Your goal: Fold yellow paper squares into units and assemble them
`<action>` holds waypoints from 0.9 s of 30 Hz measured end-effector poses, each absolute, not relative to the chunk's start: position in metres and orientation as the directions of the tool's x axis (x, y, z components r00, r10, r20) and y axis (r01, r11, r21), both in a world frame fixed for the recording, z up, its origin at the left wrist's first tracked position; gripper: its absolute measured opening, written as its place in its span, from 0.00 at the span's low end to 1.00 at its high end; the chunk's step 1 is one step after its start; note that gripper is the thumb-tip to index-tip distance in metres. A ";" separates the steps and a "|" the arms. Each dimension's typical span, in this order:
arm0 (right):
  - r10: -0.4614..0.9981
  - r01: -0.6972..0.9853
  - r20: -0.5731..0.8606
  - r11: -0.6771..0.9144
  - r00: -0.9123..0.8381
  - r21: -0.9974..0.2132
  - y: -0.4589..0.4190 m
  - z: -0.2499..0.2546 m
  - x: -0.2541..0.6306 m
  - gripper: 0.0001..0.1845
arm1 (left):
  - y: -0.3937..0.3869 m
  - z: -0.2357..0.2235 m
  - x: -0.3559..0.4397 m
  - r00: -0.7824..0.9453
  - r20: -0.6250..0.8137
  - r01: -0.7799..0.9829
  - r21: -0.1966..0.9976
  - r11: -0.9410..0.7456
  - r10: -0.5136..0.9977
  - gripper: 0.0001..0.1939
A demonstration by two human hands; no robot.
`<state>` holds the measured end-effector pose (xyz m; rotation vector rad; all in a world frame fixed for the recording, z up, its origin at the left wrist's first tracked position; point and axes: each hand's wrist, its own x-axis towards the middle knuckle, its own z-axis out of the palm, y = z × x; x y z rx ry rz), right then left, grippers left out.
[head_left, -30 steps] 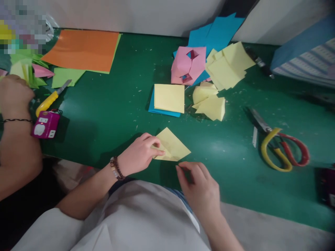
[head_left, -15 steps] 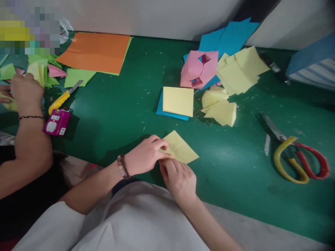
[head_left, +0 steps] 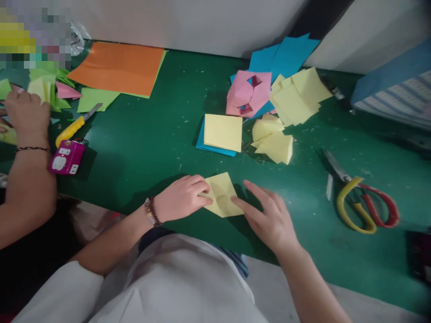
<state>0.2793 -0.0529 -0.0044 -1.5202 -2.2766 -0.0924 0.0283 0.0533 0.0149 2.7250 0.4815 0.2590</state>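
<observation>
A creased piece of yellow paper [head_left: 222, 197] lies near the front of the green table. My left hand [head_left: 183, 197] pinches its left side between thumb and fingers. At the paper's right side is my right hand [head_left: 271, 215], its fingers spread apart, with one fingertip at the edge of the paper. Just beyond sits a stack of yellow paper squares [head_left: 222, 132] on top of blue paper [head_left: 215, 150]. Folded yellow paper pieces [head_left: 278, 146] lie to the right of that stack.
Scissors [head_left: 353, 193] with red and yellow handles lie at right. A pink folded paper piece [head_left: 247, 94] and blue sheets [head_left: 283, 54] are at the back. A yellow cutter [head_left: 70, 131], a purple box [head_left: 68, 158] and another person's hand [head_left: 28, 112] are at left.
My right hand has moved right, away from my left hand, and its fingers have spread. The yellow paper has turned a little. My left hand still grips its left side.
</observation>
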 end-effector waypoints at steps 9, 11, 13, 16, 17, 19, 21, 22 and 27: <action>0.824 0.815 0.344 0.536 -0.450 -0.220 -0.074 0.002 0.259 0.13 | 0.017 0.014 0.014 0.930 0.182 0.242 0.355 -0.903 0.320 0.12; 0.825 0.802 0.325 0.545 -0.462 -0.246 -0.079 0.003 0.256 0.14 | 0.009 0.013 0.008 0.924 0.149 0.279 0.369 -0.887 0.352 0.13; 0.825 0.785 0.310 0.554 -0.472 -0.278 -0.080 0.003 0.255 0.14 | 0.005 0.012 0.002 0.929 0.107 0.293 0.367 -0.883 0.353 0.15; 0.824 0.769 0.305 0.559 -0.477 -0.309 -0.076 0.004 0.258 0.13 | 0.004 0.011 -0.003 0.943 0.081 0.273 0.361 -0.892 0.322 0.15; 0.822 0.768 0.304 0.563 -0.482 -0.305 -0.074 0.004 0.260 0.13 | 0.005 0.011 -0.004 0.947 0.081 0.264 0.359 -0.895 0.311 0.16; 0.806 0.768 0.307 0.583 -0.506 -0.266 -0.068 0.007 0.264 0.13 | 0.005 0.009 -0.005 0.952 0.083 0.248 0.352 -0.903 0.294 0.17; 0.784 0.760 0.309 0.610 -0.538 -0.224 -0.064 0.011 0.268 0.14 | 0.005 0.008 -0.005 0.955 0.082 0.241 0.340 -0.909 0.284 0.18; 0.772 0.750 0.307 0.626 -0.556 -0.215 -0.062 0.013 0.269 0.14 | 0.005 0.008 -0.005 0.956 0.083 0.241 0.332 -0.912 0.282 0.18; 0.765 0.714 0.266 0.644 -0.587 -0.275 -0.059 0.019 0.263 0.13 | 0.004 0.007 -0.003 0.950 0.084 0.262 0.307 -0.915 0.300 0.20</action>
